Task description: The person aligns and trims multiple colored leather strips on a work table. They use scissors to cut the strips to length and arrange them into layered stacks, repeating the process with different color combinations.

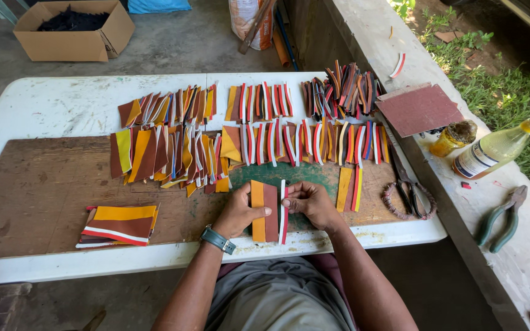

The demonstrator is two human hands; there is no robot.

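Note:
My left hand (235, 213), with a watch on the wrist, presses down on an orange and brown leather-like piece (264, 211) lying on the wooden board (32, 196). My right hand (310, 202) pinches a narrow red and white strip (283, 214) against that piece's right edge. Rows of similar coloured strips (277, 142) lie overlapped across the board just beyond my hands. A small stack of brown, orange and white pieces (119, 224) sits at the left. An orange, brown and red piece (349, 189) lies to the right of my right hand.
The board rests on a white table (44, 104). On the concrete ledge at the right stand a red-brown square sheet (418, 109), a small jar (455, 137), a tilted glass bottle (497, 149), scissors (407, 184) and green-handled pliers (503, 217). A cardboard box (72, 29) sits on the floor.

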